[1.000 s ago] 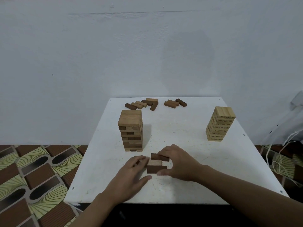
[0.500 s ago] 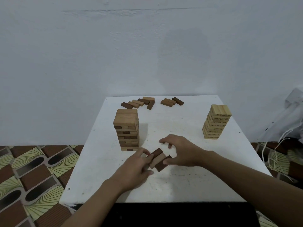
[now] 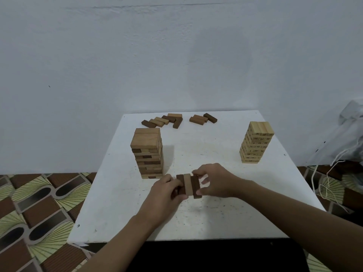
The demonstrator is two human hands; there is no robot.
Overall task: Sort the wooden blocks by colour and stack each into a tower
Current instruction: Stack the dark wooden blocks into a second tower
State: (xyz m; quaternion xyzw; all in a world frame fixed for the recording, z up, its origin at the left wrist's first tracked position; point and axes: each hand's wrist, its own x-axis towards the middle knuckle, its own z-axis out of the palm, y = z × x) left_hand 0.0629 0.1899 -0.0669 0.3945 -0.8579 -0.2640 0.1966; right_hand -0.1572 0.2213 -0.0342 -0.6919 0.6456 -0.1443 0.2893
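l hand (image 3: 163, 193) + r hand (image 3: 220, 181): both grips pinch 3 blocks (image 3: 187, 184) held side by side.

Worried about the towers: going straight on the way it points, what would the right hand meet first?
The right hand meets the three blocks it pinches, then the left hand; the brown tower looks farther back, depth unclear.

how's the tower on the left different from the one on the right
The left tower mixes dark and mid-brown blocks; the right tower is all pale wood. The right tower's block ends carry small dark marks; the left tower's look plain. The left tower looks bulkier than the right tower. Both stand upright on the white table.
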